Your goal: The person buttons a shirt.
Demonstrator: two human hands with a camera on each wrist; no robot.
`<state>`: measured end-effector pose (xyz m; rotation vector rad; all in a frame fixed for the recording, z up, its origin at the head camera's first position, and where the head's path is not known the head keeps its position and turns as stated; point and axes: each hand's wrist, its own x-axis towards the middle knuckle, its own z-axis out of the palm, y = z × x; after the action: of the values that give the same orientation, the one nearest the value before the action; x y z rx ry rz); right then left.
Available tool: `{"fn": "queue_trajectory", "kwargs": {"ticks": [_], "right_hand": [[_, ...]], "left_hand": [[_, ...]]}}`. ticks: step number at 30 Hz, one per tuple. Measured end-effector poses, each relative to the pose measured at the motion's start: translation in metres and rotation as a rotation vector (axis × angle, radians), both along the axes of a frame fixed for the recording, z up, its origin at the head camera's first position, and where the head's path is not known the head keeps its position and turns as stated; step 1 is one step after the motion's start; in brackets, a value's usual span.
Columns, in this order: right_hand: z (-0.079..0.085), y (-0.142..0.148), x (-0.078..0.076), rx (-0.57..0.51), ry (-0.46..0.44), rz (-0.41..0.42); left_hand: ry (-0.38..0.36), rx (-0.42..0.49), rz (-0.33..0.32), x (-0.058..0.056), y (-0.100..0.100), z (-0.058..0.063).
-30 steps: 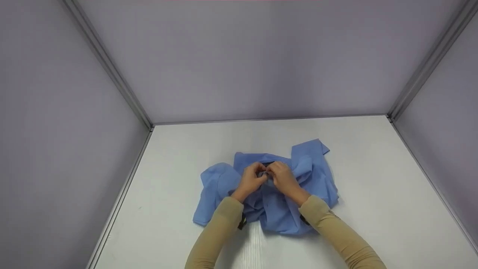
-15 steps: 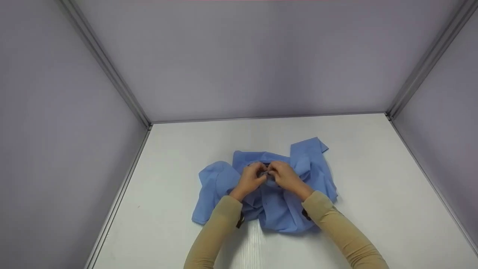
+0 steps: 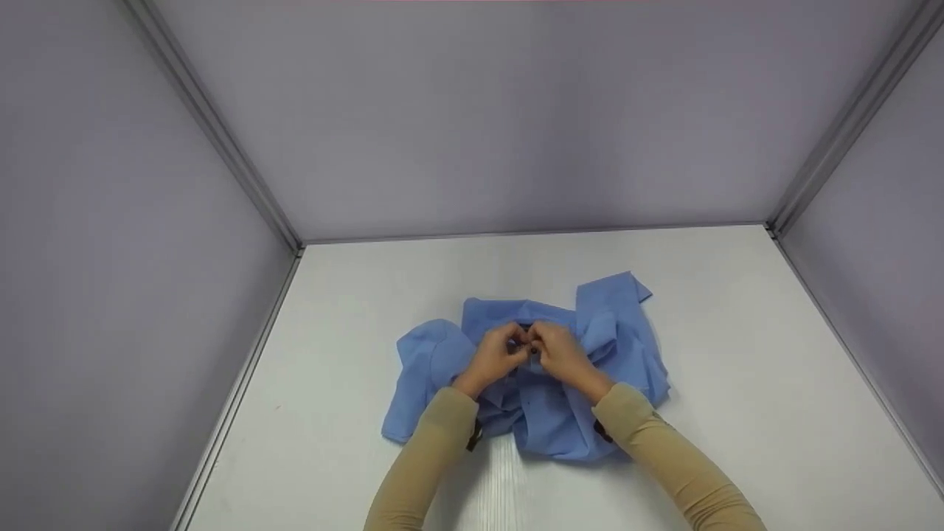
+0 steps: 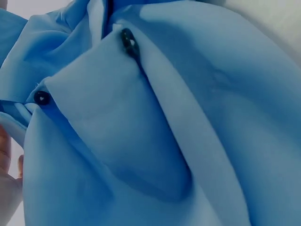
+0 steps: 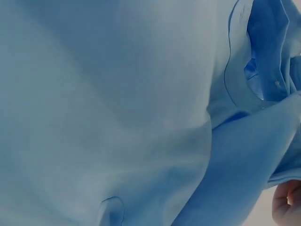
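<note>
A crumpled blue shirt (image 3: 546, 420) lies in the middle of the white table. Both hands meet at its collar. Thumb and fingers of my left hand (image 3: 493, 359) pinch the shirt's cloth there, and my right hand (image 3: 564, 358) pinches it right beside, fingertips close together. Just under the fingertips a small dark button (image 3: 534, 351) shows. In the left wrist view, a dark button (image 4: 42, 98) sits near the collar point and another button (image 4: 129, 41) on the folded edge. Part of a hand (image 5: 288, 205) shows at the right wrist view's lower right edge.
One sleeve (image 3: 413, 398) spreads to the left, and another fold of cloth (image 3: 611, 291) reaches to the back right. Grey panels (image 3: 472, 125) with metal corner rails wall in the white table (image 3: 752, 354) at the back and both sides.
Both hands stay at the collar. The right fingers have shifted slightly, and the dark button now shows below the fingertips. The shirt lies much as before.
</note>
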<state>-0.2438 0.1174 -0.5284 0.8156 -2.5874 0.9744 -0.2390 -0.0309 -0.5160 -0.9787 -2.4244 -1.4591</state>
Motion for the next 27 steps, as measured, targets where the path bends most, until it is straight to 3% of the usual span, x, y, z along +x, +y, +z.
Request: {"fn": "queue_trajectory", "kwargs": {"ticks": [5,12,17,23,27], "right_hand": [[0.0,-0.001,-0.001,-0.02,-0.022,-0.013],[0.002,0.0,-0.001,-0.041,-0.134,0.018],[0.005,0.001,-0.003,-0.042,-0.258,-0.005],[0.009,0.004,-0.005,-0.064,-0.343,-0.008],[0.008,0.008,-0.008,-0.105,-0.356,0.059]], "left_hand": [[0.048,-0.131,0.023,-0.01,-0.002,-0.015],[0.314,-0.368,0.095,-0.011,-0.001,-0.016],[0.44,-0.54,0.155,-0.008,0.002,-0.017],[0.468,-0.535,0.168,-0.008,0.002,-0.019],[0.382,-0.45,0.17,-0.009,0.002,-0.02]]}}
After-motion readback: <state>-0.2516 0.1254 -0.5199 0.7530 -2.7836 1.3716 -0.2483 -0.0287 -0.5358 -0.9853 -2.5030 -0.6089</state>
